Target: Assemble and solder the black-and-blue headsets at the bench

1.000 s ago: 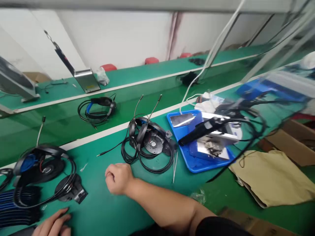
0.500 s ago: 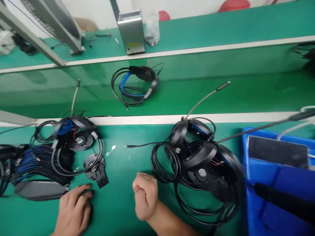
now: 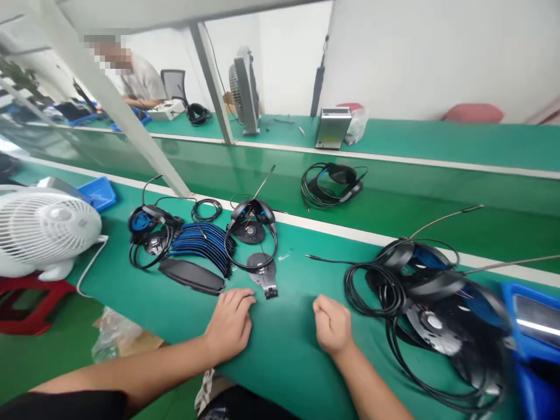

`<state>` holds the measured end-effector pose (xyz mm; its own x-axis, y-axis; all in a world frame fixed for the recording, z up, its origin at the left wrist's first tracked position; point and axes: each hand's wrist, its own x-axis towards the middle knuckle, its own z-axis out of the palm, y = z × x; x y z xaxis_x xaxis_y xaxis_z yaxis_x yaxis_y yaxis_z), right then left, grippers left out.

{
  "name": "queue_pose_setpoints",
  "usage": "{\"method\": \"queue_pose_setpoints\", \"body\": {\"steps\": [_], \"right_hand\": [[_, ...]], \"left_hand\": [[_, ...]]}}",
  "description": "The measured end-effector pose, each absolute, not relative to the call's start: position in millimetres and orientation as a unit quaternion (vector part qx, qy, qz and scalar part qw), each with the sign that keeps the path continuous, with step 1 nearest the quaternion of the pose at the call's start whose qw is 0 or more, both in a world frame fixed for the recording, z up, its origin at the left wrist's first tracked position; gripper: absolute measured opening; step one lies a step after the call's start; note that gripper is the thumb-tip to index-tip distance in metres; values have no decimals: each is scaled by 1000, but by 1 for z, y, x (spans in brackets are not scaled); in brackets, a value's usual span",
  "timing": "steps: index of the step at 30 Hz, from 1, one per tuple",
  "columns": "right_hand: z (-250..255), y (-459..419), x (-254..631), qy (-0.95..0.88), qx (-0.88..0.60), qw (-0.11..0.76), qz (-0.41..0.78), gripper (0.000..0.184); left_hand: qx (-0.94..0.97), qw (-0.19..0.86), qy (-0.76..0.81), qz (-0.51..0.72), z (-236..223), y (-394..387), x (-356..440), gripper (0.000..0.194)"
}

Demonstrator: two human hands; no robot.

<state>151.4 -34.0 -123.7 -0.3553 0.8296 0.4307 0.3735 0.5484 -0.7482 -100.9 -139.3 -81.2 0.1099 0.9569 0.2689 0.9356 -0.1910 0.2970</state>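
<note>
A white fan (image 3: 48,230) stood at the far left, above a red stool (image 3: 37,303). Beyond the partition, a person in a pale top (image 3: 142,79) leaned over another bench. Next along the green bench (image 3: 284,361) came the left headset (image 3: 151,224), black with a vivid blue inner cup, its round speaker plate exposed. Beside it, slim bands (image 3: 201,242) lay in a curved stack, black striped with bright blue. In front of them lay a smooth, dark grey padded strip (image 3: 192,276), long and gently bowed.

The left hand (image 3: 230,321) rested palm down, open, fingers slightly bent, near the strip's right end; whether they touched could not be told. Just behind it stood the middle headset (image 3: 251,230), its mic boom up, red wire showing, with a dark disc-shaped part (image 3: 262,271) at its front, ending in a squared bracket.

The right hand (image 3: 333,326) was curled into a loose fist; its inside was hidden. To its right, the right-hand headsets (image 3: 433,291) overlapped, glossy black with blue linings, a silvery plate and coiled black cable. A blue tray (image 3: 520,350) at the edge held a dark, shiny slab (image 3: 538,315).
</note>
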Motion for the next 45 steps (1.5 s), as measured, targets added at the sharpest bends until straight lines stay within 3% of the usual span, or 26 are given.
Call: {"method": "queue_pose_setpoints", "body": {"steps": [8, 12, 18, 26, 31, 41, 43, 45], "right_hand": [[-132, -33, 143, -793, -482, 322, 184, 30], [-137, -34, 138, -792, -523, 269, 164, 28], [-142, -31, 133, -789, -544, 228, 172, 30], [-141, -29, 134, -783, -525, 254, 218, 31], [-140, -29, 135, -766, -518, 270, 267, 29], [-119, -38, 142, -677, -509, 353, 398, 29], [-113, -44, 138, -656, -504, 369, 423, 49], [-109, -52, 134, -632, -504, 382, 449, 85]], "left_hand": [[724, -43, 641, 251, -86, -139, -109, 46], [730, -58, 671, 117, -69, -104, -127, 59], [762, -52, 645, 29, -48, -53, -150, 33], [805, -20, 587, -84, -34, -35, -157, 7], [829, -29, 553, -71, -19, -38, -160, 12], [857, -89, 504, 68, 19, -102, -126, 31], [869, -101, 459, 156, 27, -122, -107, 29], [868, -87, 430, 231, 36, -142, -84, 28]]}}
